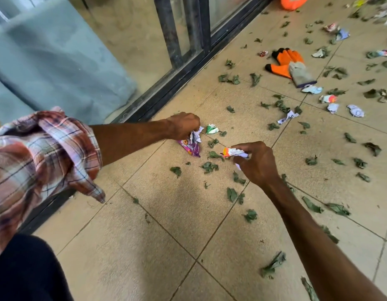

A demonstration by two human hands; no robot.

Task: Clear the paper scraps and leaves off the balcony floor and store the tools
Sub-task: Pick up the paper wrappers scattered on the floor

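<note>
Pinching paper scraps (pixel 193 139), both hands (pixel 256 161)

Soft daylight, blurred warped edges

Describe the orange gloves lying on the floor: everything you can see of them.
The orange gloves lie flat on the tan floor tiles, a little way from the dark sliding-door track. The orange coating looks rubbery, with black tips and a grey knit cuff with a dark hem. They look like a stacked pair, though that is hard to tell. The tips point toward the door, and a pale paper scrap lies at the cuff.
</note>
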